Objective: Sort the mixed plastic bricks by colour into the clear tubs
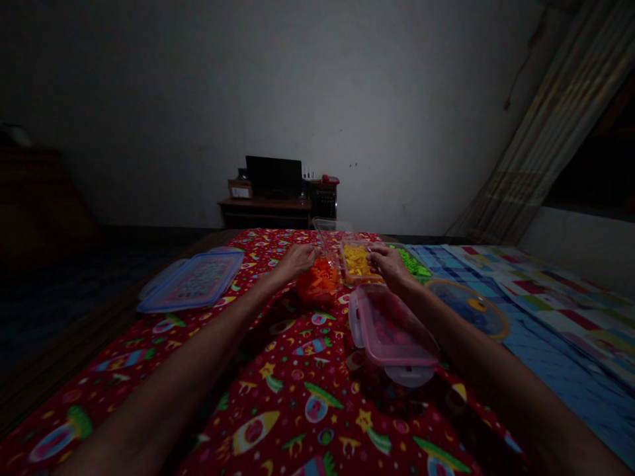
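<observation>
Knuckles on your left hand are arching over the edge of a heap of orange plastic bricks, with the fingers curling toward the thumb. You cannot tell from this dim view whether they are pinching a brick. Your right hand is hooking its fingertips over the rim of a clear tray of yellow bricks; they are curled too, and any piece held there is too small to make out. Neither hand is spread flat, and the two are working just apart.

The tray is lying just ahead of your right hand and slightly toward your left hand, its long axis running away from you, so your right hand is the nearer. The orange heap is lying just ahead of your left hand and slightly toward your right, so your left hand is the nearer there. Those bricks are looking glossy and tightly bunched, apparently inside a clear tub.

Green bricks are sitting just beyond your right hand, while a pink-rimmed clear box is resting nearer you, beside your right forearm. A blue-edged clear lid is lying out past your left hand, and a round plastic lid is lying past your right. Under everything, a red rocket-print bedsheet is spreading toward you.
</observation>
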